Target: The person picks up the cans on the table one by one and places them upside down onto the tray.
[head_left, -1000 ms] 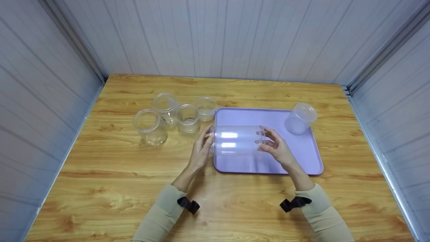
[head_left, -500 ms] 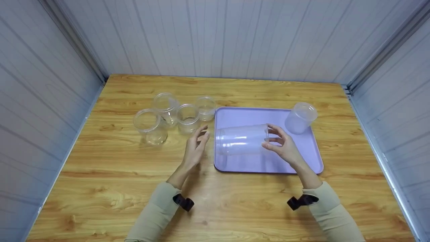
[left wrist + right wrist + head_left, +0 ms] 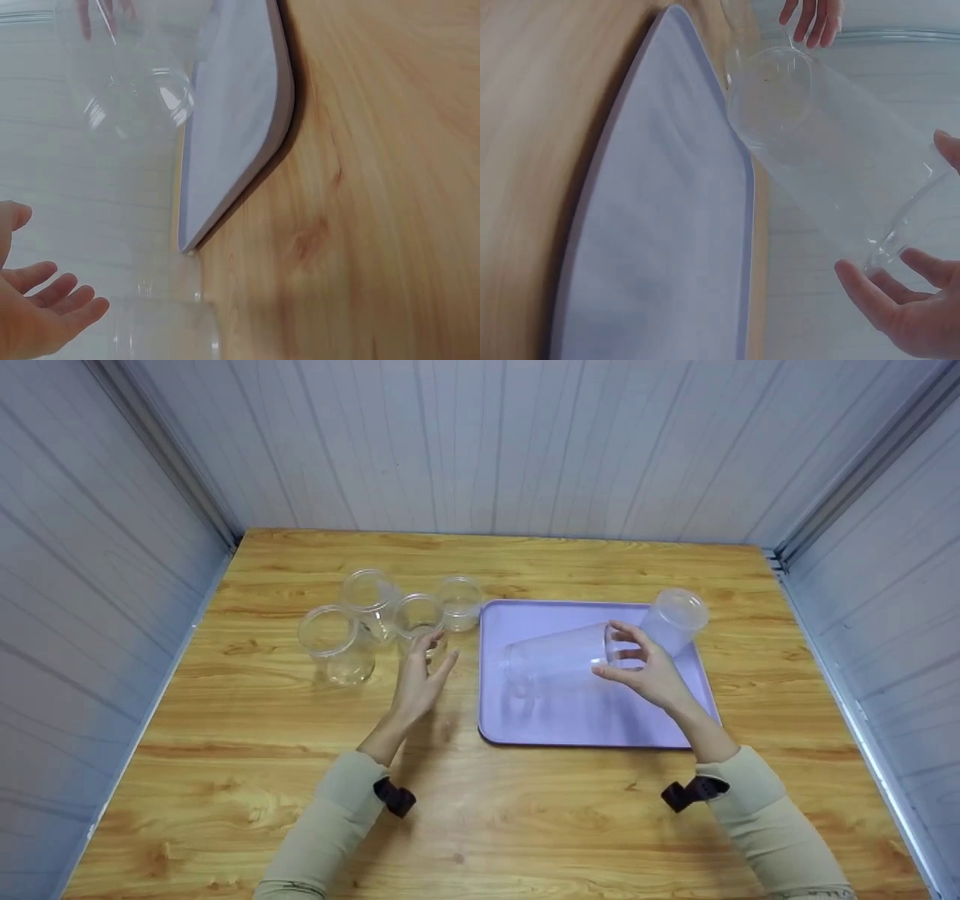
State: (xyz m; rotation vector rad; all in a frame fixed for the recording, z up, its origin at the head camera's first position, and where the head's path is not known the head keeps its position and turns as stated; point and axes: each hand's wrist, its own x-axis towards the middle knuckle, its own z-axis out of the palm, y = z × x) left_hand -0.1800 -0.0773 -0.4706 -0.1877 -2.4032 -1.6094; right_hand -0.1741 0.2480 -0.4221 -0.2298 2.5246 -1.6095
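Observation:
My right hand grips a large clear plastic jar around its rim end. The jar is tilted over the purple tray, its bottom pointing down and left; the right wrist view shows fingers and thumb spread around the rim. My left hand holds nothing, its fingers relaxed and apart. In the head view it overlaps the front of a small clear jar. In the left wrist view the same hand shows palm and loose fingers, away from the large jar.
A frosted plastic jar stands at the tray's back right corner, partly behind my right hand. Left of the tray stand more clear jars: a tall one, another behind it and a short one. Pale panel walls enclose the wooden table.
My left hand has let go of the large jar and moved left towards the small jars. My right hand has carried the jar rightward, and its rim end has risen from level to tilted.

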